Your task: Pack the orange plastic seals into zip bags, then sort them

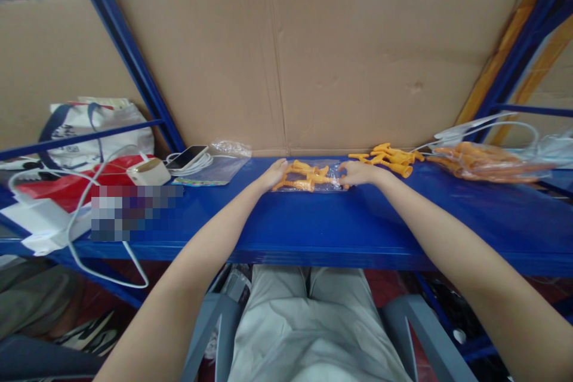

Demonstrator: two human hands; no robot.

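A clear plastic bag point(333, 187) lies flat on the blue shelf, with several orange plastic pieces point(308, 184) in it or on it; the film makes this hard to tell. My left hand point(273, 175) is at the left end, its fingers closed on the bag's edge beside the pieces. At the opposite end, my right hand point(359, 173) pinches the bag's right edge with bent fingers. Just beyond my right hand sits a small pile of loose orange pieces point(394, 159).
Farther right is a larger clear bag of orange pieces point(487, 164). A phone point(188, 158) with a white cable and a flat clear packet point(219, 168) lie left. Chargers, a red bag point(111, 173) and a cloth bag point(98, 131) crowd the far left. Cardboard point(286, 54) stands behind.
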